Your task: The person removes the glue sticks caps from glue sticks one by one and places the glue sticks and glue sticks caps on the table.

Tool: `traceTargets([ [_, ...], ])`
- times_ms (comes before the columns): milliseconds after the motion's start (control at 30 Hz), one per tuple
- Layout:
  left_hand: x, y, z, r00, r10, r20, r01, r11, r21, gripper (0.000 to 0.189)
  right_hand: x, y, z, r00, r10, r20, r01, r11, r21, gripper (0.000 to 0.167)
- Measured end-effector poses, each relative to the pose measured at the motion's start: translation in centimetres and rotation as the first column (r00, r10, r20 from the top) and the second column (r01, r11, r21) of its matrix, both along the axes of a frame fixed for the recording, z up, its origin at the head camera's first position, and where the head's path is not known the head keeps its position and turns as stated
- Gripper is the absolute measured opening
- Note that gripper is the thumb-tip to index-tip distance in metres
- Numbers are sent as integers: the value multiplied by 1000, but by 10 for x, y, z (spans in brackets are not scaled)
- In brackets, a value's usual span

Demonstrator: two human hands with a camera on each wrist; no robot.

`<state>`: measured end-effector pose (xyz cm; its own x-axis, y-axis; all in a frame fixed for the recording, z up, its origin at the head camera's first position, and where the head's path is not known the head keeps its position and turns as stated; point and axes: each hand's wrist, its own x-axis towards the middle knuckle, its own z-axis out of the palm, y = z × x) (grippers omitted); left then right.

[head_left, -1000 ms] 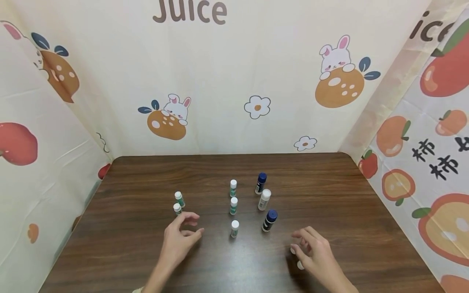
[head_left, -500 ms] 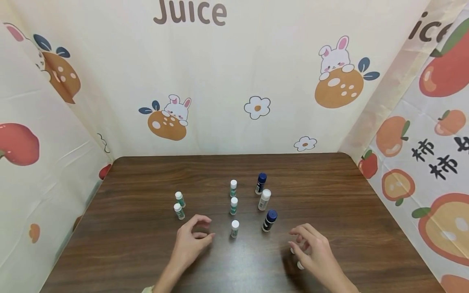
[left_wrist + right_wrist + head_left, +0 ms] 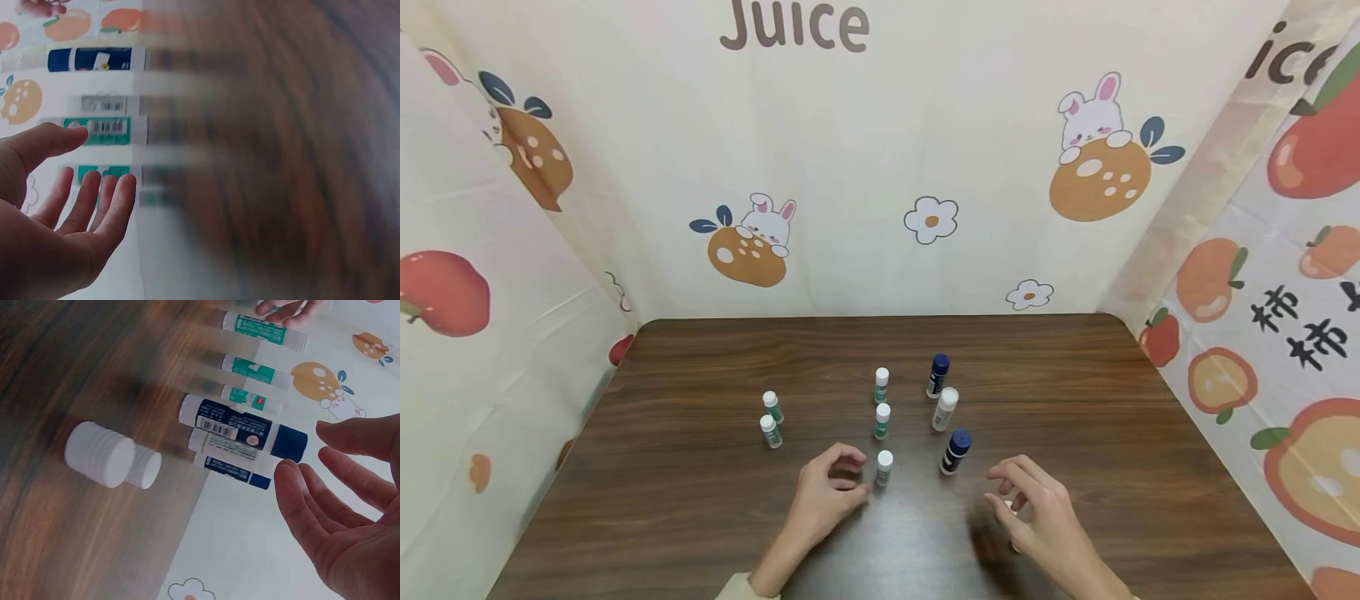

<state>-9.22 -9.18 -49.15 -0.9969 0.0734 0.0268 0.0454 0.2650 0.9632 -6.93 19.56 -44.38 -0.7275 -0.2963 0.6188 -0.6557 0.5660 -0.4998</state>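
Left hand (image 3: 831, 496) has its fingers loosely curved around air, just left of the front glue stick (image 3: 884, 468) in the middle column. In the left wrist view that hand's thumb (image 3: 69, 139) overlaps a green-labelled glue stick; neither view shows a grip. Right hand (image 3: 1037, 510) hovers over two white caps (image 3: 100, 453), mostly hidden beneath it in the head view. Its thumb and fingers are apart with nothing between them. Closest beyond it stands a navy glue stick with a blue cap (image 3: 956, 452).
Two more small glue sticks (image 3: 882, 422) continue the middle column. Behind the navy one stand a white glue stick (image 3: 945, 409) and another blue-capped glue stick (image 3: 937, 376). A pair of green glue sticks (image 3: 771, 432) stands at the left. Printed curtains (image 3: 850, 150) border the wooden table (image 3: 700, 358).
My left hand has moved right, from beside the left pair of glue sticks to the front middle one. The right hand has shifted slightly left and stays over the white caps.
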Motion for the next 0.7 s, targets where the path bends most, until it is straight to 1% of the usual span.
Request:
traceTargets([
  [167,-3,10,-2,1000,-20,-12,20,1000,14,33,0,-4,5,1000,24,5,-24,1000,6,40],
  [267,-4,14,-1,999,-29,-16,29,999,22,32,1,-7,8,999,45,29,-45,999,9,37],
  [400,-6,17,0,999,-33,-12,34,999,10,32,1,-10,11,996,66,62,-67,998,9,34],
  [567,-11,22,-1,999,-43,-14,42,999,-25,30,0,-14,14,995,82,54,-82,997,-5,34],
  [600,-11,23,-1,999,-45,-16,44,999,-30,29,-1,-15,14,995,86,39,-86,996,-11,35],
  [700,-13,25,0,999,-52,-14,52,998,-34,26,-2,-17,16,996,89,30,-88,996,-14,35],
])
